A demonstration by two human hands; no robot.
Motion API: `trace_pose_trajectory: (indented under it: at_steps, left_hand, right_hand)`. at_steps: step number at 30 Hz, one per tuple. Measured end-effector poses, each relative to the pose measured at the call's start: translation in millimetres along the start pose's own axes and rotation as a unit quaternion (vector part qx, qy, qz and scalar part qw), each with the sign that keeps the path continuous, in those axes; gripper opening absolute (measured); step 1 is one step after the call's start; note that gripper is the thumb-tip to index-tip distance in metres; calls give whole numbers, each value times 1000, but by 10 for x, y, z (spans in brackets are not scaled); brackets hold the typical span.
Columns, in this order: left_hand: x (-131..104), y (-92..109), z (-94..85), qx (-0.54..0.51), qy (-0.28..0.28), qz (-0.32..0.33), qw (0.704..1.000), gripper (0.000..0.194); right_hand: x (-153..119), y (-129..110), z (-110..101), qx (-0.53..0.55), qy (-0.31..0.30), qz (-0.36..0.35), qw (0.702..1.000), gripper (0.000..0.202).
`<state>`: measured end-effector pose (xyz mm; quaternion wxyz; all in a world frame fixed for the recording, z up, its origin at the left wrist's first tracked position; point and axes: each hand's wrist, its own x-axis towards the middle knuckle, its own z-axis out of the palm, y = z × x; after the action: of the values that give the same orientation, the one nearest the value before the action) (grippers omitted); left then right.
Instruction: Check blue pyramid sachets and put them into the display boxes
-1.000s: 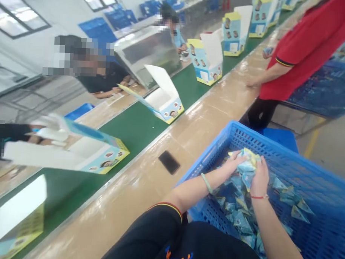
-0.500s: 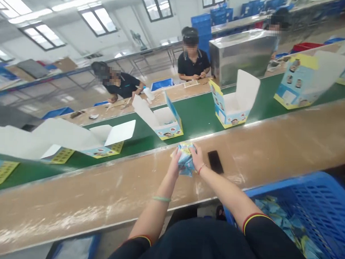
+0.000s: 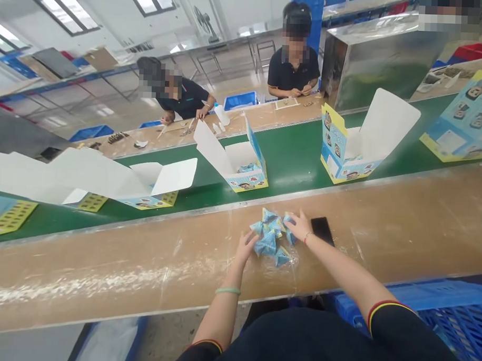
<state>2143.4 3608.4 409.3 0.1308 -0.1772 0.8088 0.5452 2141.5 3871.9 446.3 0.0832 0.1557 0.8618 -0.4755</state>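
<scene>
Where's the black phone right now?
In the head view, the black phone lies on the brown tabletop, right of the packets, just beyond the right hand.

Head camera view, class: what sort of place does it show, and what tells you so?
Probably a factory packing line: open printed cartons stand in a row along a green belt, small blue packets lie on the near worktop, and people in dark shirts work opposite.
</scene>
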Motion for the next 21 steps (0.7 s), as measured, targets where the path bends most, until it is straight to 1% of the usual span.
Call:
trace_pose_trajectory:
  at_steps: [1, 3, 5, 6, 7, 8, 9, 10, 11, 12, 13, 14, 15, 16, 17, 18, 19, 20, 21]
  left_hand:
    - [-43, 3, -58, 6, 29, 5, 1000, 45]
    - [-132, 44, -154, 17, 92, 33, 995, 44]
    - [-216, 160, -194, 27, 136, 77, 987, 44]
    - [-250, 261, -189, 28, 145, 106, 983, 43]
    - [-276, 396, -169, 25, 140, 144, 979, 41]
    - [-299, 567, -136, 19, 118, 191, 974, 38]
    - [-325, 769, -88, 6, 80, 251, 965, 34]
    - [-369, 992, -20, -7, 18, 319, 948, 28]
    - [-449, 1216, 82, -17, -61, 380, 923, 24]
    - [-587, 1418, 238, -18, -153, 430, 889, 21]
    - [-806, 1568, 469, -6, -262, 469, 843, 21]
    - [-1125, 1640, 797, 17, -380, 490, 784, 24]
    - [-1553, 1608, 1231, 54, -492, 488, 719, 28]
    - [-2086, 1461, 1768, 109, -588, 469, 650, 32]
    - [-2702, 1198, 2390, 179, -653, 436, 592, 36]
    - [-3369, 830, 3067, 264, -687, 391, 553, 39]
    - [-4044, 380, 3762, 350, -695, 337, 530, 41]
    - [-4682, -123, 4440, 404, -688, 306, 520, 41]
    - [-5248, -649, 5070, 444, -675, 283, 516, 41]
  right_hand:
    - [-46, 10, -177, 3, 16, 0, 1000, 52]
    - [-216, 82, -618, 13, 68, -5, 998, 55]
    - [-511, 252, -1106, 23, 150, -23, 988, 49]
    - [-696, 369, -1320, 26, 209, -39, 977, 44]
    - [-894, 497, -1485, 21, 320, -81, 944, 38]
    - [-1093, 628, -1585, 5, 421, -94, 902, 33]
    - [-1287, 757, -1612, -18, 506, -74, 859, 31]
    - [-1478, 885, -1569, -50, 561, -26, 826, 31]
    - [-1678, 1023, -1471, -86, 566, 50, 818, 32]
    - [-1909, 1187, -1340, -116, 540, 140, 822, 34]
    - [-2198, 1398, -1203, -133, 489, 229, 831, 35]
    - [-2570, 1679, -1084, -135, 437, 305, 835, 34]
    - [-3043, 2043, -1006, -126, 390, 371, 833, 33]
    - [-3621, 2497, -978, -110, 359, 426, 823, 31]
    - [-4290, 3033, -1000, -93, 341, 476, 805, 31]
    - [-5022, 3634, -1062, -76, 322, 531, 780, 34]
    - [-5779, 4276, -1147, -58, 304, 585, 750, 40]
    - [-6518, 4932, -1236, -38, 287, 633, 718, 47]
    - [-7199, 5578, -1312, -17, 270, 672, 690, 55]
